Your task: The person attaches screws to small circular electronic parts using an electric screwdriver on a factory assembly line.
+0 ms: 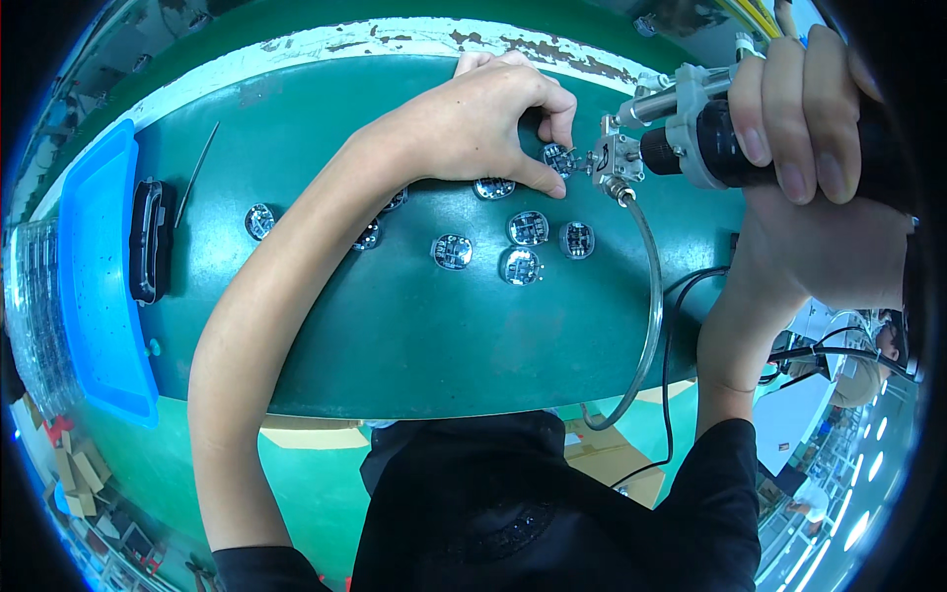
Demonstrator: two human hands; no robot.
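Note:
My right hand (pixel 804 118) is wrapped round a thick black handheld dispensing tool (pixel 715 143), held sideways. A silver metal valve head (pixel 619 160) forms its front end, and a clear hose (pixel 653 296) runs down from it. Thumb and forefinger of my left hand (pixel 473 123) close about a small round part with a clear casing (pixel 555 158); the tool's tip meets or nearly meets that part. Under and beside my left hand lie several similar round parts, such as one (pixel 528 228) and another (pixel 453 252). My left palm and forearm partly cover some of them.
On the green tabletop (pixel 395 345), a blue tray (pixel 99 326) and a black rectangular frame (pixel 150 242) stand at the left, near a thin rod (pixel 197 176). Stacked clear plastic trays (pixel 39 306) sit farther left. Black cables (pixel 681 306) cross the right edge. Cardboard boxes (pixel 612 459) are below.

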